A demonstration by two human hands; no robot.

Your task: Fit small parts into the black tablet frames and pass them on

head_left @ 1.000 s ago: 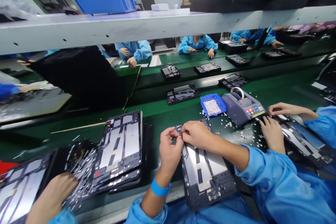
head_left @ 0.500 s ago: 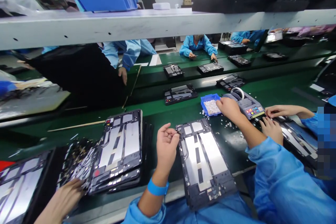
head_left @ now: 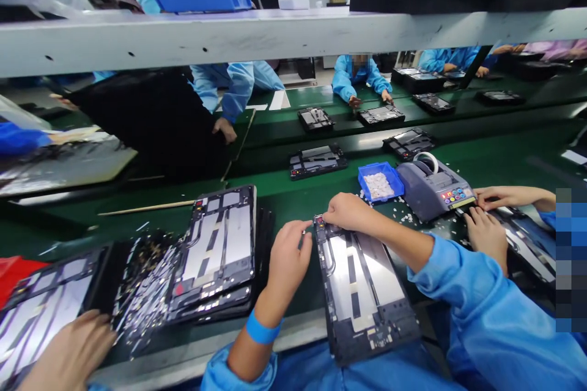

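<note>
A tablet housing [head_left: 362,284] with silver battery panels leans from my lap against the bench edge, its inner side up. My left hand [head_left: 288,256], with a blue band on the wrist, is at its upper left corner; the forefinger reaches to the edge and the thumb stands apart. Over the top of the housing, my right hand [head_left: 351,211] has its fingers pinched together at the same corner, beside a small red-marked part [head_left: 320,220]. Whatever is between those fingertips is too small or hidden. The right hand covers part of the housing's top end.
A blue tray [head_left: 380,182] of small white pieces stands by a grey tape dispenser [head_left: 433,189]. To the left are stacked housings [head_left: 215,244] and a heap of thin strips [head_left: 149,287]. Co-workers' hands [head_left: 488,235] [head_left: 73,348] work on both sides. A shelf [head_left: 275,33] crosses above.
My right hand has moved left from the blue tray to the housing's upper left corner. My left thumb has parted from the forefinger. The co-worker's hand at left has moved away from the strips.
</note>
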